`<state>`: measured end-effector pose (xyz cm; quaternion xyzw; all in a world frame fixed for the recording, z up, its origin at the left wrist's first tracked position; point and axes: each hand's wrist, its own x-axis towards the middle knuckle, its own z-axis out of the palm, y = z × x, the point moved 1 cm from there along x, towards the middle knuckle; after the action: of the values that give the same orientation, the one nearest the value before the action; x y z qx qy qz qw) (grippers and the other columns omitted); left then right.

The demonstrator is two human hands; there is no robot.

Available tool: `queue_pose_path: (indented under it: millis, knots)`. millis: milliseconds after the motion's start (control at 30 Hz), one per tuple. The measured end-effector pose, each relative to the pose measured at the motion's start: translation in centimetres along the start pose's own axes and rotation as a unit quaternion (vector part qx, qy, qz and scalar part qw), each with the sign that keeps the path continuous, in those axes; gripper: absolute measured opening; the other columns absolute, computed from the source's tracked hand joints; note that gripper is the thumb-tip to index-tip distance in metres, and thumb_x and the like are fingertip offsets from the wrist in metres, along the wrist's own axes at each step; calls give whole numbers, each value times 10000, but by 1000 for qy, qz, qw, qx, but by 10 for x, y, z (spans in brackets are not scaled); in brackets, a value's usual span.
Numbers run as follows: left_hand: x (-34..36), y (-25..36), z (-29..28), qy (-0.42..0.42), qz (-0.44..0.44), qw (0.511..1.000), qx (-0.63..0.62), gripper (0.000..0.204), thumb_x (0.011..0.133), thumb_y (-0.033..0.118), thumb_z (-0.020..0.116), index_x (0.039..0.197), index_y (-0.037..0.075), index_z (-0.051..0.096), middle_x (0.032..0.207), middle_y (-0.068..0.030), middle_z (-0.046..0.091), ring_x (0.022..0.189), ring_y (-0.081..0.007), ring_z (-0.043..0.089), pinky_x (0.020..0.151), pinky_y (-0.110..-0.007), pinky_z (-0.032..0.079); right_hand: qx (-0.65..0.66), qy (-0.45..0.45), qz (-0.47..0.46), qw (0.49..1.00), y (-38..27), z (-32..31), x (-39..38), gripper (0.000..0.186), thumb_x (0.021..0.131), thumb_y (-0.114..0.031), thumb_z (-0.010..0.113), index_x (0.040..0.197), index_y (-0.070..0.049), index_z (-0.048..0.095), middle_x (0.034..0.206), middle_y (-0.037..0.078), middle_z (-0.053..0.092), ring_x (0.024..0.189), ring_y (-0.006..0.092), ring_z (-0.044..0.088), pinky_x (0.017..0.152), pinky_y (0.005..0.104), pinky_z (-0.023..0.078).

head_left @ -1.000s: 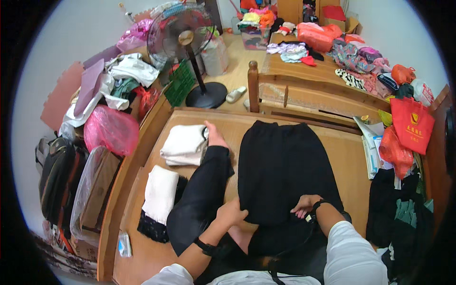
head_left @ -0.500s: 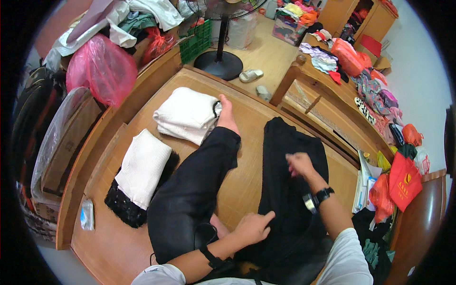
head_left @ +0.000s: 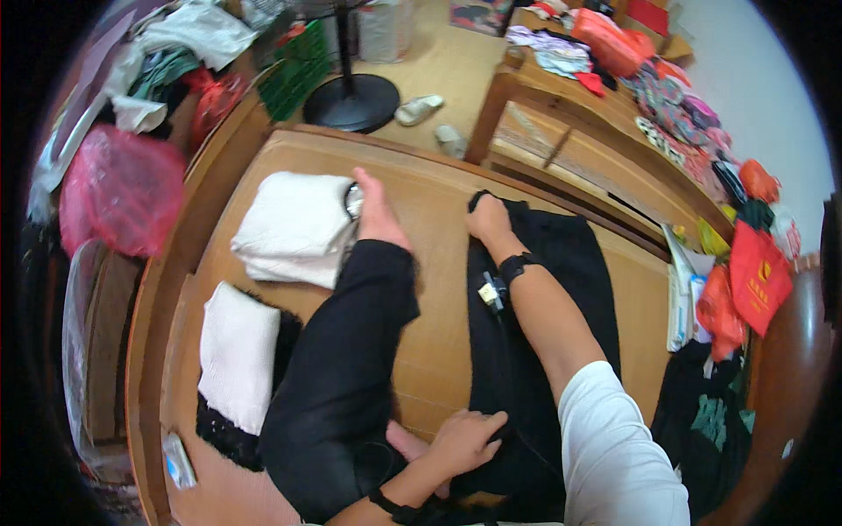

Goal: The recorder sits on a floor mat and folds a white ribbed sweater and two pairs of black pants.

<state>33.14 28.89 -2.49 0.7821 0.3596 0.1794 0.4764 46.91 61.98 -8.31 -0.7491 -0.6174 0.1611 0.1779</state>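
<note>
Gripping the far left corner of a black garment [head_left: 579,289], right hand [head_left: 489,217] closed, a bit of cloth showing above the fingers. Right forearm lies over the garment lengthwise; dark band [head_left: 517,266] at the wrist, small pale device [head_left: 490,294] beside it. Left hand [head_left: 467,440] at the near left edge of the same garment, fingers partly curled, index finger reaching onto the cloth; cannot tell whether it pinches the fabric. A second dark band [head_left: 393,506] on that wrist.

Garment spread over a wooden platform [head_left: 438,351], to the right of the person's outstretched leg [head_left: 346,351], well apart from the bare foot [head_left: 375,215]. Foot just beside a folded white stack [head_left: 294,219]. Nearer, a white ribbed top [head_left: 237,359] lies on a fuzzy black piece [head_left: 226,437], both left of the leg. Small white-and-blue packet [head_left: 179,460] by the platform's left side.

Beyond the far edge: round black fan base [head_left: 351,103], green crate [head_left: 296,74], pale slippers [head_left: 419,110]. Right side: papers [head_left: 679,302], red bag [head_left: 759,272], dark clothes [head_left: 693,438] in a heap.
</note>
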Motion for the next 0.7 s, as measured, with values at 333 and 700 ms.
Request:
queue_pose_path:
  millis: [333,700]
  knots:
    - [14,27,26,3,79,997,2,223,750,176,650,923,63,566,766,-147,597,768,-320,576,693,-400,450,601,-42,55,796,159,-119,-6,472,721,-30,570,1189,37,569,1066,128,628,941,219,585,849,288,453]
    - [83,80,102,-13,-11,998,-57,214,777,173,678,916,26,609,725,-145,610,601,-229,583,514,-292,454,372,15,201,906,324,-100,-65,459,778,-138,689,1193,5,554,1071,154,618,994,248,577,870,356,452]
